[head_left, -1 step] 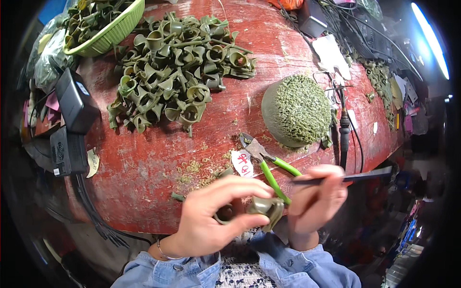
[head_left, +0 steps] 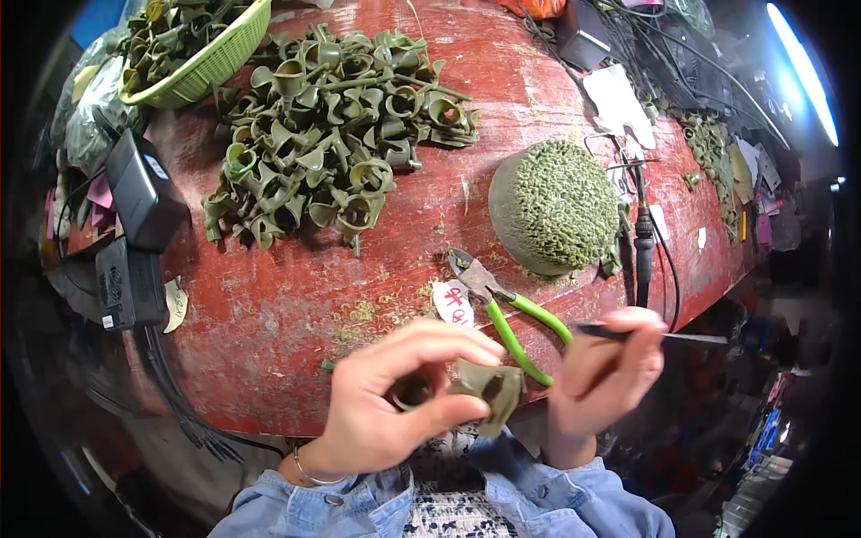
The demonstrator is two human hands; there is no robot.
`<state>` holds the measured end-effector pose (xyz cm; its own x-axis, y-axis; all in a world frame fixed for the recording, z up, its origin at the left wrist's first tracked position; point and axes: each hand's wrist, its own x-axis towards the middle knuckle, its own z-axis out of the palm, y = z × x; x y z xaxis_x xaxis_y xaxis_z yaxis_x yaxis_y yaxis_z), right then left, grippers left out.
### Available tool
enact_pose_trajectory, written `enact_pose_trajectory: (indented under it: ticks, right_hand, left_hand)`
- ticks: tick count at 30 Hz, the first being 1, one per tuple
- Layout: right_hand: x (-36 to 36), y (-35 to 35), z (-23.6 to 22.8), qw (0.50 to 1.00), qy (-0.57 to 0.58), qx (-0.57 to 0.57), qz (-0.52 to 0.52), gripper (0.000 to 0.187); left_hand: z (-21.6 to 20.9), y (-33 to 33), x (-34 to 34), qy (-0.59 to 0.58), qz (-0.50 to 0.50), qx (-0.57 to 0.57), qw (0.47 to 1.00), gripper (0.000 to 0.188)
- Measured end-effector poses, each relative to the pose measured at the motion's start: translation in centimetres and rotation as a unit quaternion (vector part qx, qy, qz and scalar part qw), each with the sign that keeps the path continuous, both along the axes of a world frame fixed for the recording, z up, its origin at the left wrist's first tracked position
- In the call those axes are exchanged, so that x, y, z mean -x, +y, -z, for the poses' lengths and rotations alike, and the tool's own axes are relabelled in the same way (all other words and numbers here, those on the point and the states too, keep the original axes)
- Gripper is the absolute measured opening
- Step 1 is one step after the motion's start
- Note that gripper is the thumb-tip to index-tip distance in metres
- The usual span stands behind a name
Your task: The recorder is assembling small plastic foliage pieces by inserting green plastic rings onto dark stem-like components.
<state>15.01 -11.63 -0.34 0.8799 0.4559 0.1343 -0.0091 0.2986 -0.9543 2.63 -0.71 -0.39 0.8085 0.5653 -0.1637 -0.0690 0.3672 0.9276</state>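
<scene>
My left hand (head_left: pixel 395 394) is closed around an olive-green moulded piece (head_left: pixel 489 390) with curved, flared walls, pinched between thumb and fingers above the table's near edge. A round opening of the same green shows inside the curl of my fingers. In my right hand (head_left: pixel 610 377) is a slim tool (head_left: pixel 655 335) with a dark shaft and a flat, pale end pointing right; motion blurs it, and its exact kind is unclear. The tool and the green piece are apart. Just beyond my hands lie green-handled cutting pliers (head_left: pixel 502 309), jaws pointing away.
A heap of similar green pieces (head_left: pixel 314 134) covers the far left, beside a light-green basket (head_left: pixel 202 67) of more. A round block (head_left: pixel 556 206) with a crumbly green top stands right of centre. Black boxes (head_left: pixel 143 188) and cables line the left edge; shavings dot the red table (head_left: pixel 269 359).
The green piece has turned in my left fingers, showing a dark hollow. My right hand has shifted slightly right, and its tool has changed angle.
</scene>
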Motion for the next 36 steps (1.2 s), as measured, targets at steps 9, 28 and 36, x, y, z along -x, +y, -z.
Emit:
enact_pose_trajectory:
  ticks: [9,28,36]
  right_hand:
    - [0.4,-1.1,-1.1,0.947,-0.225,0.017,-0.229,0.021]
    - [1.0,1.0,-1.0,0.937,-0.307,0.021,-0.164,0.024]
    - [-0.3,5.0,-2.4,0.908,-0.34,0.177,-0.169,0.012]
  left_hand:
    - [0.7,0.9,1.3,-0.121,0.052,0.334,0.933,0.039]
    - [0.3,1.1,1.1,-0.121,0.086,0.375,0.915,0.032]
    - [0.8,-0.1,0.9,0.077,-0.267,-0.494,0.824,0.034]
